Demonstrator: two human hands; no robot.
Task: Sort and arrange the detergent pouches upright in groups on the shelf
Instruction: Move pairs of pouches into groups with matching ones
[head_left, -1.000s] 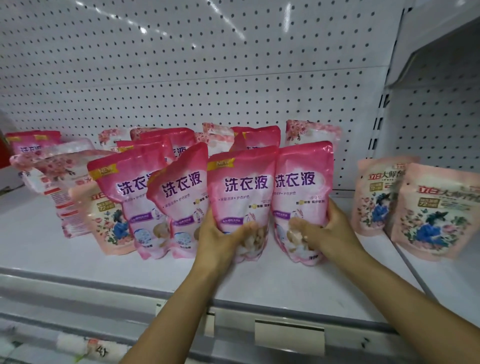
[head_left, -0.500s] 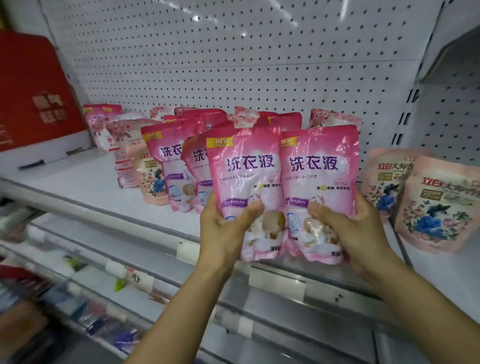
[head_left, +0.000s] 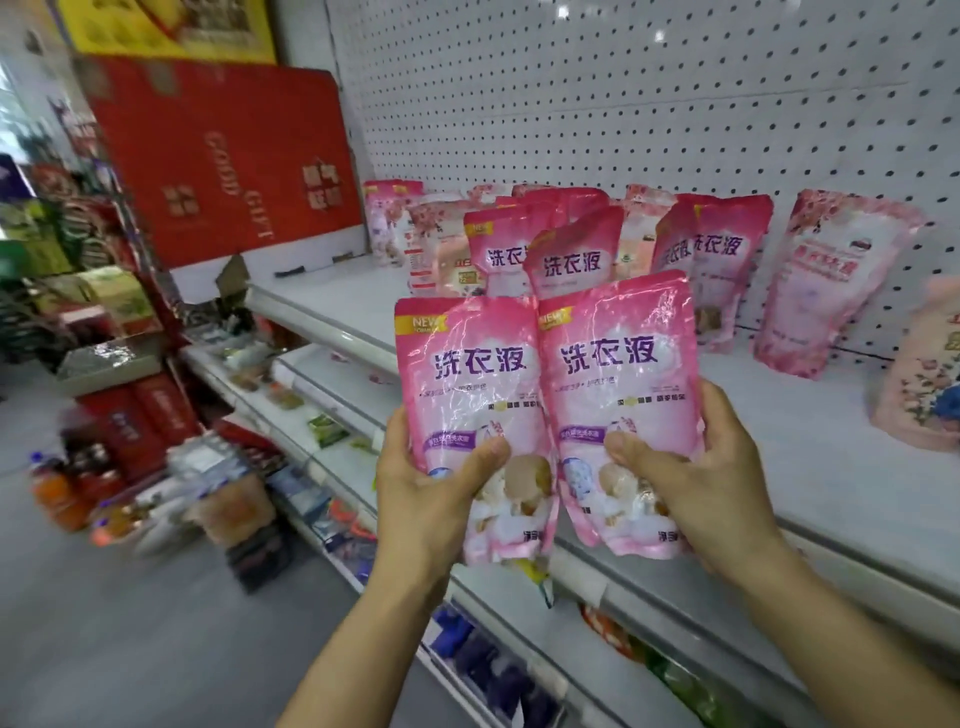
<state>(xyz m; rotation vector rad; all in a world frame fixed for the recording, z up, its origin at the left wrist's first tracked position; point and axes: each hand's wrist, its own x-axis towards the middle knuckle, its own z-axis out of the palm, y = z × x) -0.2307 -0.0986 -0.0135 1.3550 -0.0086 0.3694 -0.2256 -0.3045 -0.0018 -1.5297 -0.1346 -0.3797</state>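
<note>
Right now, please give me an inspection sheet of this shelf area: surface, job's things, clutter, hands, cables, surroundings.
Surface: white shelf, pegboard back panel behind it.
Job's things: two pink detergent pouches, left held pouch and right held pouch, are held side by side in front of the shelf. More pink pouches stand bunched at the back; a pale rose-print pouch leans on the panel; a peach floral pouch is at the right edge.
Clutter: nothing seen on the shelf besides pouches.
Hands: left hand grips the left held pouch; right hand grips the right held pouch.
Cables: nothing seen.
Surroundings: red gift box at the shelf's left end; blurred goods on the lower shelves and floor.
</note>
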